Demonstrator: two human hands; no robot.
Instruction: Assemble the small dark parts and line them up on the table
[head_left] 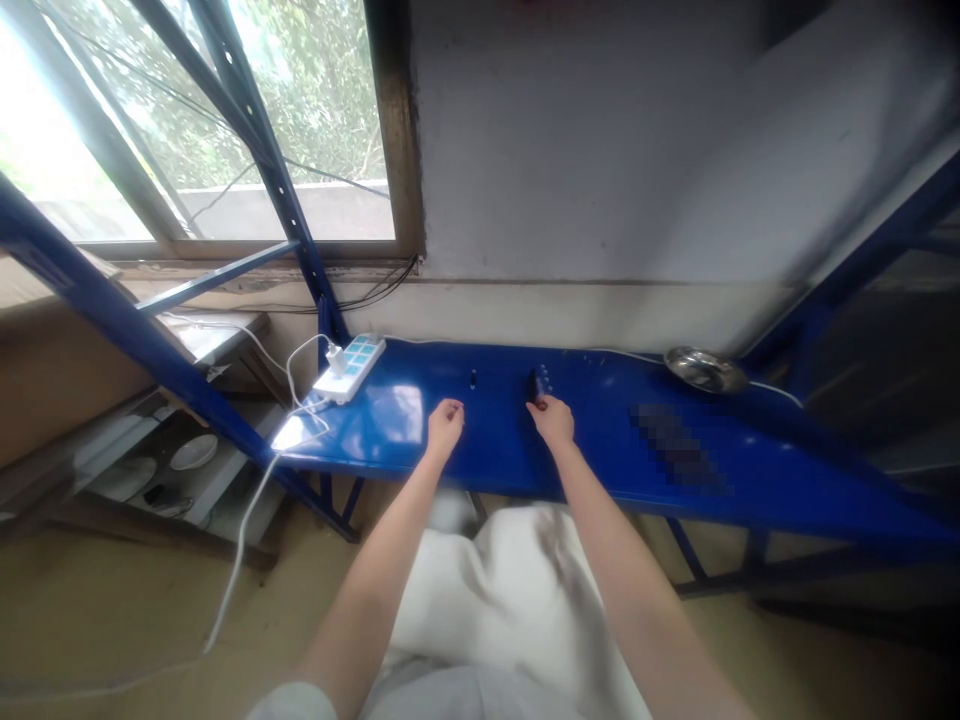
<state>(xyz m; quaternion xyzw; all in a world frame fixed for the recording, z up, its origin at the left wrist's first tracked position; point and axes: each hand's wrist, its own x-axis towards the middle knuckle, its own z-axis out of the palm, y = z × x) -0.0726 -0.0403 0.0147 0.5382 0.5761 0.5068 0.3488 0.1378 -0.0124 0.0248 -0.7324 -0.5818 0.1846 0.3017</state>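
Observation:
Both my arms reach out to a blue metal shelf [615, 440]. My left hand [445, 422] rests on the shelf with its fingers curled in; whether it holds anything I cannot make out. A small dark part [473, 379] stands on the shelf just beyond it. My right hand [553, 417] is closed, its fingertips touching a small dark object [533, 387] next to a cluster of tiny pale pieces [544, 377].
A white power strip [350, 367] with plugged white cables lies at the shelf's left end. A metal bowl [703, 369] sits at the back right. Blue frame bars [247, 110] cross the window at left. Lower shelves at left hold dishes [193, 452]. White cloth [510, 590] covers my lap.

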